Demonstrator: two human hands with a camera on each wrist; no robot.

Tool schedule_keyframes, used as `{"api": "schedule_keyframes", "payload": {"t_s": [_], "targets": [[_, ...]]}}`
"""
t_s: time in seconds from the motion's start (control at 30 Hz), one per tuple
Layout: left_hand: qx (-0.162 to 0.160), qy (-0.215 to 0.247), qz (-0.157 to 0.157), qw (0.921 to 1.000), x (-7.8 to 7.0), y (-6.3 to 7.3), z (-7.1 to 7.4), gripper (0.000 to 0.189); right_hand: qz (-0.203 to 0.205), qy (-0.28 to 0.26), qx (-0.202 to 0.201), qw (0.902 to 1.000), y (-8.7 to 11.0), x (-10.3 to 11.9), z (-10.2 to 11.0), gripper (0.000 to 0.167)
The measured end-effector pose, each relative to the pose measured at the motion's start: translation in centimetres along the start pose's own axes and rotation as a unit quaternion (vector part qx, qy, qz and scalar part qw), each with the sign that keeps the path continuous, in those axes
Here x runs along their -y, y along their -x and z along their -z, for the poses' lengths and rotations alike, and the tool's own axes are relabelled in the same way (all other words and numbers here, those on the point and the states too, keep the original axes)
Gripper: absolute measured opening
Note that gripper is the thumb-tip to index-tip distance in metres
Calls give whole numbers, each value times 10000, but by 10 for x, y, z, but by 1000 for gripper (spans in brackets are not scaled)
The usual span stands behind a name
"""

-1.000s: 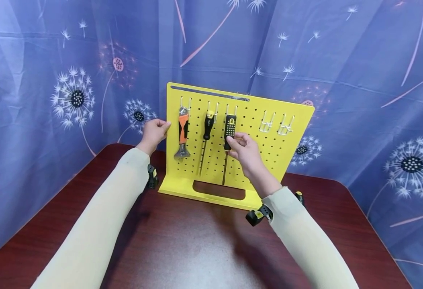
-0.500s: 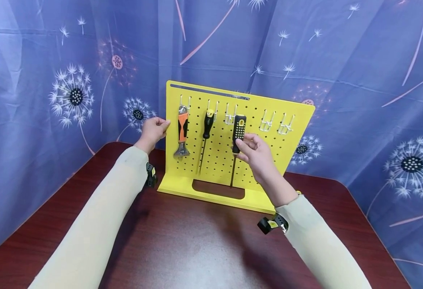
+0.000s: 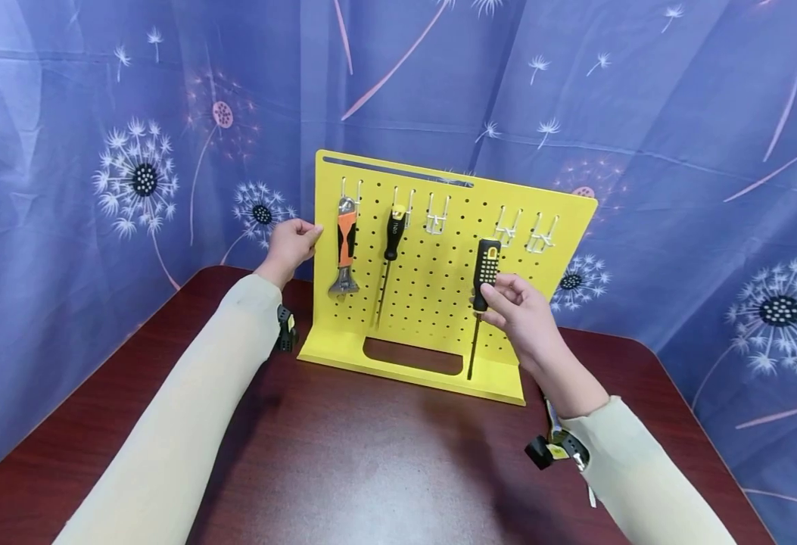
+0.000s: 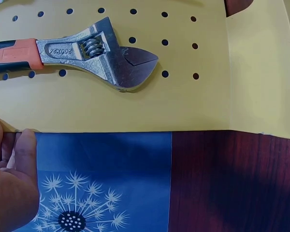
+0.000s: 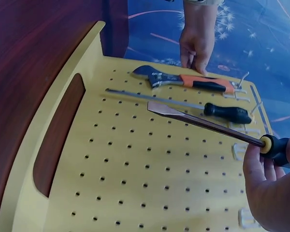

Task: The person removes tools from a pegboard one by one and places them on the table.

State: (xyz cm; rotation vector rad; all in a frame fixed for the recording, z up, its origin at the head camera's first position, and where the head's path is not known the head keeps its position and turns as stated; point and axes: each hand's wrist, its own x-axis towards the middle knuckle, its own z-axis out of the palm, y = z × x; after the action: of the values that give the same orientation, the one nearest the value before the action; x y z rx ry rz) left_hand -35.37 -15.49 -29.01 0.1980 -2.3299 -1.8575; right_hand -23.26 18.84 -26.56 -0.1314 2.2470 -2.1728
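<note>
In the head view my right hand (image 3: 527, 322) pinches the black, yellow-dotted handle of a flathead screwdriver (image 3: 486, 269), its shaft pointing down in front of the yellow pegboard (image 3: 439, 272). The right wrist view shows the flat blade (image 5: 165, 110) apart from the board. My left hand (image 3: 289, 250) pinches the board's left edge between thumb and fingers. On the board, closest to that hand, hangs an adjustable wrench (image 3: 347, 242) with an orange and black grip. A second, thinner screwdriver (image 3: 394, 235) hangs to its right.
A bare white wire hook (image 3: 437, 218) is to the right of the hanging screwdriver. Two more hooks, a nearer hook (image 3: 505, 233) and an outer hook (image 3: 541, 238), are at the board's right. Beneath is a dark red-brown table (image 3: 371, 462); a blue dandelion curtain (image 3: 235, 45) surrounds it.
The flathead screwdriver has come off the third hook and moved right and down, toward me, in my right hand. My left hand stays at the board's edge.
</note>
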Motion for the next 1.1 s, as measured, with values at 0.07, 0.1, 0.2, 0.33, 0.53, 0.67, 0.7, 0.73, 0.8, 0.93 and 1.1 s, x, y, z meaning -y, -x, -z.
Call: {"api": "schedule_keyframes", "payload": {"t_s": [0.07,0.1,0.2,0.33,0.53,0.67,0.7,0.73,0.8,0.93,1.1], "targets": [[5,-19,-16,10000,0,0,-1,31,-67,-14,-41,10000,3,-2,8,10],[2,-25,-18,10000,0,0,-1,31,-91,-29,-60,9999,4,-4,12,9],[6,-43,-19,10000,0,1,-1,31,-152,-97,-53,9998,5,-10,24,11],[-18,-91,-42,9999,1,1,-1,31,-320,125,-47,9994,8,-20,41,29],[-60,-133,-69,9999,1,1,-2,32,-524,511,-96,9973,13,-34,66,27],[-40,-29,-58,10000,0,0,-2,33,-512,612,-61,9968,16,-42,78,26],[-38,-13,-54,10000,0,0,-2,33,-515,638,-55,9966,16,-44,81,32],[-31,-6,-54,10000,0,0,-1,33,-526,666,-43,9964,17,-46,83,37],[-27,-15,-44,10000,1,0,-1,32,-564,716,2,9958,19,-49,87,46],[-20,-19,-19,10000,1,-1,-1,32,-613,616,148,9961,23,-55,97,33],[-1,74,5,10000,1,-2,-2,32,-670,778,244,9944,27,-64,116,8]]}}
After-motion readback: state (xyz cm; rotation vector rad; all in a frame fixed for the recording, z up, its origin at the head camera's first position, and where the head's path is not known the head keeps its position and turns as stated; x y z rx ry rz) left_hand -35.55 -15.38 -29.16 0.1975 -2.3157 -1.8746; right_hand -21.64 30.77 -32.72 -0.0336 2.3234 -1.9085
